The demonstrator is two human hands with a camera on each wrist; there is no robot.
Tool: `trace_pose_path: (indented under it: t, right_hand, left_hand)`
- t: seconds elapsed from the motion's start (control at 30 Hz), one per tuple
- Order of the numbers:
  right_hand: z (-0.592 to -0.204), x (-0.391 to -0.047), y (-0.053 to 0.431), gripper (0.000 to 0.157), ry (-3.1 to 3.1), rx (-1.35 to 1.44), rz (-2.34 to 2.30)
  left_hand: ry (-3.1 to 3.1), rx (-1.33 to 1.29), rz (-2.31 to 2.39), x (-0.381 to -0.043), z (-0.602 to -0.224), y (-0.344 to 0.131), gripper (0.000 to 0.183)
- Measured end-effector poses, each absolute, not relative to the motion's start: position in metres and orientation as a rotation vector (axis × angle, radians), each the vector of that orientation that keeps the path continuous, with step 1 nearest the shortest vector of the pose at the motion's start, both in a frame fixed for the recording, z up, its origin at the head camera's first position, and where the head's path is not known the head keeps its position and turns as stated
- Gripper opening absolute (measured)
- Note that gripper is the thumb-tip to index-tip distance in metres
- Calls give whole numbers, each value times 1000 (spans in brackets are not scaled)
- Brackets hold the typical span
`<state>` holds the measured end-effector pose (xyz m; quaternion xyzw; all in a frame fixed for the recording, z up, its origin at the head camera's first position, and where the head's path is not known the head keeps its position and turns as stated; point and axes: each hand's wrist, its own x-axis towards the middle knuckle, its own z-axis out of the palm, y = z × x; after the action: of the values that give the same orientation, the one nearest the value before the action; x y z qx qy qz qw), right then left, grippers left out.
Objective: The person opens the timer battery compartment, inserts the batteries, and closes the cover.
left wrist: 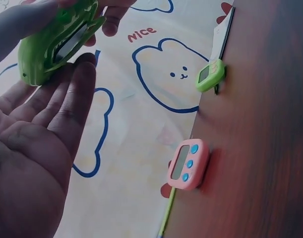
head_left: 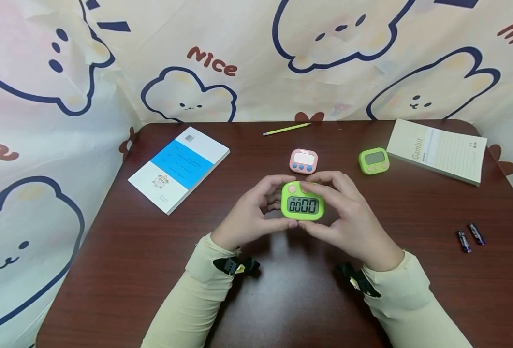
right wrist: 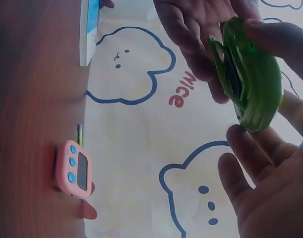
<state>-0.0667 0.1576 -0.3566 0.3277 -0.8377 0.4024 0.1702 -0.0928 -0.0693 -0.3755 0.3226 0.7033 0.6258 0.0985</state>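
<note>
Head view: left hand (head_left: 262, 208) and right hand (head_left: 347, 215) meet over the dark reddish-brown wood-grain table (head_left: 117, 285). Between them, a rounded lime-green plastic timer (head_left: 301, 205), display toward the wearer, reading four zeros. Left hand grips its left end, thumb at the lower edge, fingers at the upper. Right hand holds the other end, thumb below, a fingertip at the pink buttons on top. Just beyond it, a small pink plastic timer with blue buttons (head_left: 303, 161); farther back, a yellow-green pencil (head_left: 286, 129). Right of these, a second lime-green timer (head_left: 374, 161), close to a cream notepad lettered "Gambit" (head_left: 439, 152). Two dark cylindrical batteries (head_left: 464, 241) lie side by side, slightly apart, near the right edge. Far left, a white book with a blue band (head_left: 180, 169). Behind, a pale cloth printed with cartoon outlines (head_left: 256, 29).

Left wrist view: left hand palm visible, held timer pinched between thumb and fingers. A thin green flap stands out from its body. The pink timer sits clear of the hands.

Right wrist view: right hand supports the same timer, thumb on one side, fingers on the other; left-hand fingers reach its far side.
</note>
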Motion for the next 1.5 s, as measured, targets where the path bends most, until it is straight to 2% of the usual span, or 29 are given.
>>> trace_pose_path:
  t: [0.23, 0.4, 0.53, 0.73, 0.87, 1.0, 1.23, 1.5]
  right_hand:
    - [-359, -72, 166, 81, -2404, 898, 1219]
    - [-362, -73, 168, 84, -2378, 812, 1343]
    - [-362, -74, 168, 75, -2322, 717, 1464]
    - [-361, -72, 169, 49, -2250, 520, 1643]
    - [-361, -71, 170, 43, -2259, 506, 1633]
    - [-362, -71, 171, 49, -2272, 544, 1617]
    - [-366, -70, 165, 76, -2343, 579, 1531]
    - [-367, -71, 163, 75, -2367, 566, 1541]
  left_hand:
    - [2018, 845, 1963, -93, -376, -70, 72]
    - [1993, 805, 1995, -91, -373, -72, 72]
    - [1958, 814, 2040, -90, -371, -75, 64]
    - [2007, 809, 2093, -92, -371, -79, 38]
    - [2008, 799, 2121, -94, -371, -79, 33]
    - [2013, 778, 2123, -94, -371, -80, 33]
    - [2134, 740, 2053, -93, -370, -77, 33]
    - [2152, 736, 2031, -91, -369, -75, 37]
